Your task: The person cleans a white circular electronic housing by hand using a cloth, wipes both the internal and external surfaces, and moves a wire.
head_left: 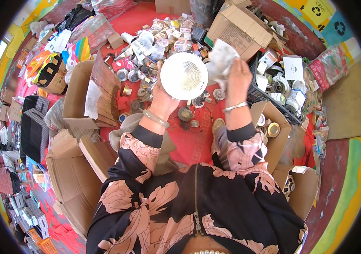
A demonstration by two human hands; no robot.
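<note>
My left hand grips a round white downlight from below and behind. Its ribbed reflector faces me, ringed by a wide white rim. Most of those fingers are hidden behind the lamp. To its right, my right hand is closed on a crumpled whitish cloth, which hangs just off the lamp's rim. Beyond both hands lies a heap of small boxes and loose lamp parts on a red floor covering. A few round metal lamp fittings lie under the lamp.
At my right stands a black crate full of lamps and boxes, with an open carton of lamps nearer me. Cardboard boxes stand on my left. A large carton lies at the back. Dark baskets sit far left.
</note>
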